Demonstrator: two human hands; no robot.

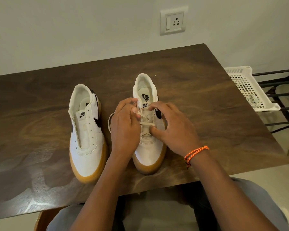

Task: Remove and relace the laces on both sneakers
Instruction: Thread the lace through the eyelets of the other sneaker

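Lacing: the person works a beige lace (146,123) on the right sneaker (148,139), toe toward them.
Left hand (124,129): its grip pinches the lace near the upper eyelets.
Right hand (173,129): fingers curled at the lace; thumb presses the crossings.
Left sneaker (87,130): laceless, just beside it.
Risk: a loose pinch could let the lace slip back out or skip an eyelet.
Surface: dark wood bench (207,105).
Room: white wall, socket (173,20), white basket (250,89) at right.
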